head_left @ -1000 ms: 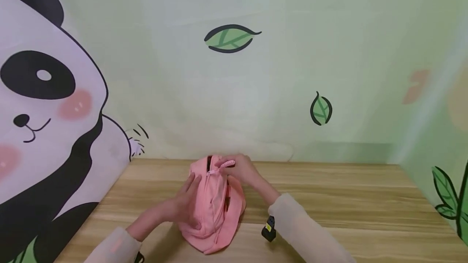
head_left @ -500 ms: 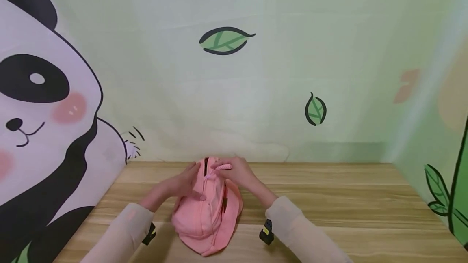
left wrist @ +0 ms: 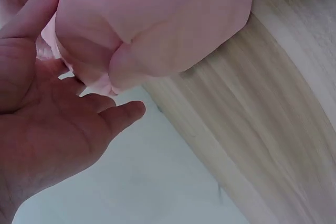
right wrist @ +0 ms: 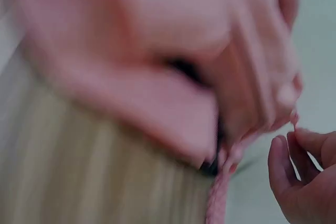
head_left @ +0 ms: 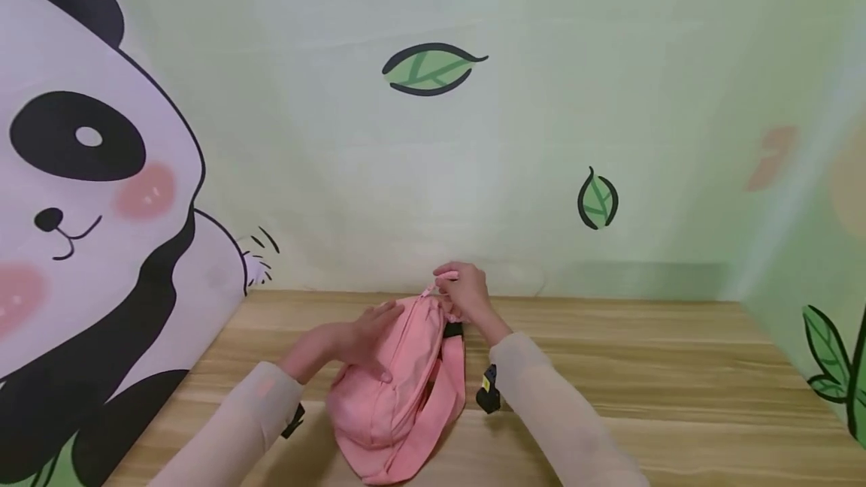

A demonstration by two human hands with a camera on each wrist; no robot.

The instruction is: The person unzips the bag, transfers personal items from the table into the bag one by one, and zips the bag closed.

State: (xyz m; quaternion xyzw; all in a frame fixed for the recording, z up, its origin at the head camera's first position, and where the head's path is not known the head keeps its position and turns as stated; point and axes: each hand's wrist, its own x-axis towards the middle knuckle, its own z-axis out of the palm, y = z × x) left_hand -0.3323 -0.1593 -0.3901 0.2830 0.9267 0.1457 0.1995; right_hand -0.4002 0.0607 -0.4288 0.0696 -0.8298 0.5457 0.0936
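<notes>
A pink waist bag (head_left: 406, 397) stands on the wooden tabletop, its strap hanging down on the right side. My left hand (head_left: 358, 340) rests spread against the bag's left side, thumb on the near face and fingers toward the top. In the left wrist view, the left hand's (left wrist: 63, 114) little finger sticks out clear of the fabric. At the bag's top far end, my right hand (head_left: 467, 291) pinches the pink cord pull (head_left: 446, 276) of the zipper. The right wrist view shows the right hand's (right wrist: 310, 171) fingertips on that thin cord. A black buckle (head_left: 453, 330) sits below the right hand.
The wooden table (head_left: 609, 367) runs back to a pale green wall (head_left: 514, 171) printed with leaves and a panda (head_left: 101, 156). A black wrist camera (head_left: 489, 389) hangs under the right sleeve.
My right hand has pulled the zipper up to the far end, and the dark gap at the top no longer shows. My left hand has slid up the bag, which now leans right.
</notes>
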